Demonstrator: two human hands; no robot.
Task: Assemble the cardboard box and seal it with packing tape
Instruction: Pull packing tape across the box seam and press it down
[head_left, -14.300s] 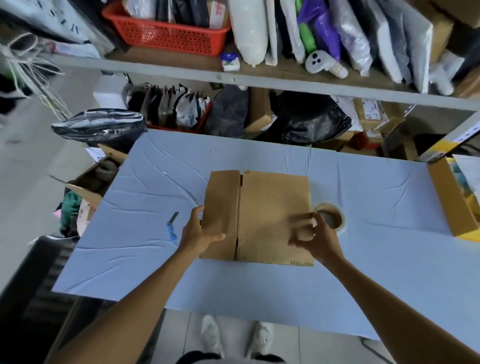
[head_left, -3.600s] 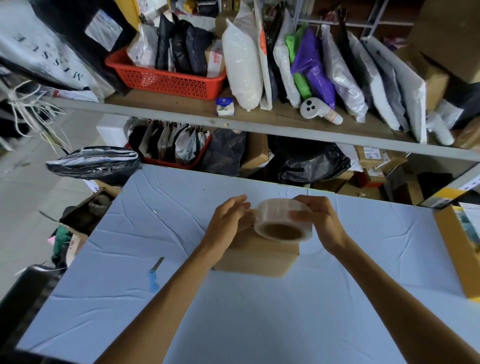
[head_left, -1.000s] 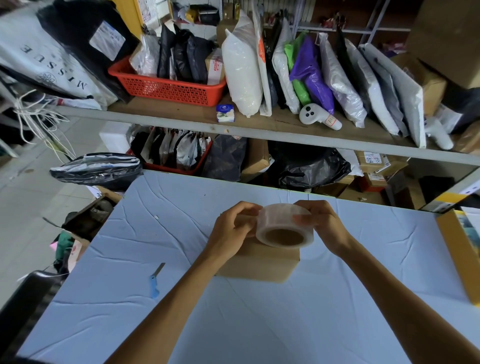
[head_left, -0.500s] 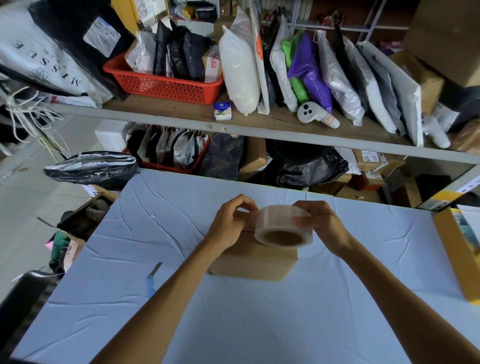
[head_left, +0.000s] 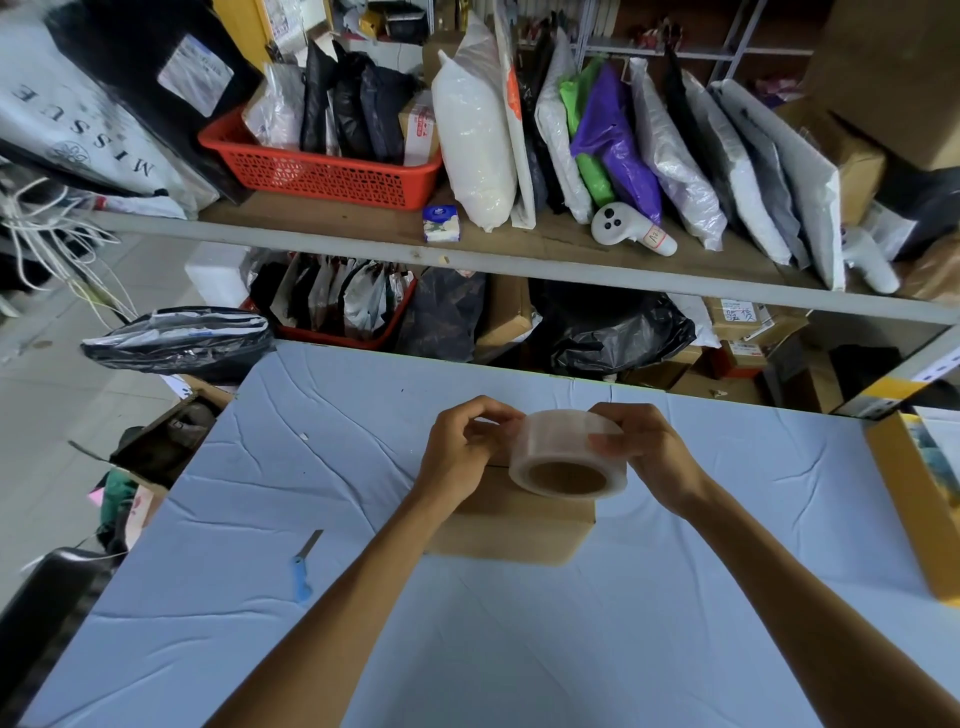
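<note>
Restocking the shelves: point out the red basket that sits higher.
The latticed red basket on the wooden shelf board, beside the white bag; the other red basket stands beneath that board, behind the table.

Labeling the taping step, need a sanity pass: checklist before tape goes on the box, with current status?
1. Grip: right hand holds tape roll: ok.
2. Tape end: left hand pinches at the roll's edge; freed: cannot tell.
3. Box: cardboard box stands on the table below the roll: ok.
4. Top: closed or not, cannot tell; hands hide it.
5. Cutter: blue cutter on the table, left of box: ok.
</note>
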